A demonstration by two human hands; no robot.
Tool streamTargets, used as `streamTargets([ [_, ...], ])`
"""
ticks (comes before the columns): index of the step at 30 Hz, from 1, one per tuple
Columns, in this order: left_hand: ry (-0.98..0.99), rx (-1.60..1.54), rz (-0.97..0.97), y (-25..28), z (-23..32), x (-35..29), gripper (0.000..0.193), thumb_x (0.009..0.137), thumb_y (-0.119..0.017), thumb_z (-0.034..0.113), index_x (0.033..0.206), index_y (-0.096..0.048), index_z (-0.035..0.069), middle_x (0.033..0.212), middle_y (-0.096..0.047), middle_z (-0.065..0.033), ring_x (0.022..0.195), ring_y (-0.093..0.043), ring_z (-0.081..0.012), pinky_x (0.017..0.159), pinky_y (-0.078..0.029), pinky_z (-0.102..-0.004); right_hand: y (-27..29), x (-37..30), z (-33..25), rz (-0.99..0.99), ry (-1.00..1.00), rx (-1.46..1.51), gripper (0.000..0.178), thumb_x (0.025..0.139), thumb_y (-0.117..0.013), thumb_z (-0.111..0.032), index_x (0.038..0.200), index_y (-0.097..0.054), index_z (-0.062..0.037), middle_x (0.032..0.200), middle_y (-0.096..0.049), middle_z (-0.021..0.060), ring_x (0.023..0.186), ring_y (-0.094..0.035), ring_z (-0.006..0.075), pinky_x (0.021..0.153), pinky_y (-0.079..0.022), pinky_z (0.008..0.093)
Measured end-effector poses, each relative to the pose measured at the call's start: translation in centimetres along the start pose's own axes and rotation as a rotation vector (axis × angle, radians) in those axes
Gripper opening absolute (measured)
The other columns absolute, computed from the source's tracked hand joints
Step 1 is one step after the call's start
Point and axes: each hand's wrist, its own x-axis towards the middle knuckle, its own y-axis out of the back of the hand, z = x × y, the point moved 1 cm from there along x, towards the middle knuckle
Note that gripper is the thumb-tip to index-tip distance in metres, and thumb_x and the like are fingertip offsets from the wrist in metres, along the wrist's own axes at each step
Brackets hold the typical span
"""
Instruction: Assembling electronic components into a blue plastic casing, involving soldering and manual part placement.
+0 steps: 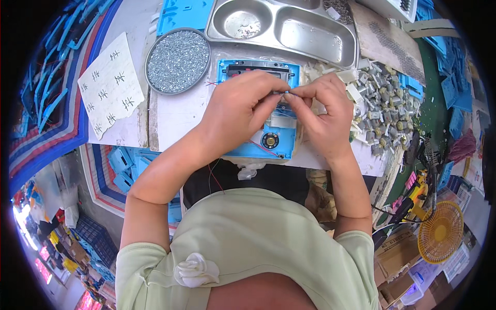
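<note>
A blue plastic housing (240, 150) lies on the table right in front of me. In its lower part sits a round black part with a gold centre (270, 140), and thin red wires (264, 149) run beside it. My left hand (240, 106) is over the left side of the housing, thumb and fingers pinched together. From the right, my right hand (328, 113) meets it, also in a pinch. The fingertips of both hands come together above the housing's upper half. What they hold there is small and dark, mostly covered by the fingers.
A round dish (148, 66) full of small silvery screws stands left of the housing. Behind it is a steel compartment tray (274, 40). Small motors (385, 108) are heaped on the right. Handwritten paper (111, 85) lies at the left; a yellow fan (440, 232) stands lower right.
</note>
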Motion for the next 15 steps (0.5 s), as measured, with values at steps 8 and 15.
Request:
streamTargets([
  [8,-0.11,0.137,0.009,-0.3,0.0,0.7,0.016,0.085,-0.071,-0.005,0.101,-0.071,0.0,0.094,-0.07,-0.0121,0.082,-0.07,-0.0277,0.069,-0.055,-0.0339,0.2,-0.4,0.9,-0.061,-0.007,-0.005,0.014,0.076,-0.083,-0.014,0.08,-0.07,-0.0106,0.068,-0.06,0.0,0.075,-0.057,0.0228,0.08,-0.04,0.038],
  [15,-0.148,0.197,-0.021,-0.7,0.1,1.0,0.012,0.086,-0.072,-0.003,0.098,-0.07,0.0,0.093,-0.068,-0.0113,0.078,-0.067,-0.0284,0.066,-0.054,-0.0338,1.8,-1.0,1.0,0.003,0.048,-0.176,0.015,0.075,-0.083,-0.013,0.084,-0.071,-0.0109,0.072,-0.062,0.0006,0.08,-0.058,0.0242,0.082,-0.041,0.0393],
])
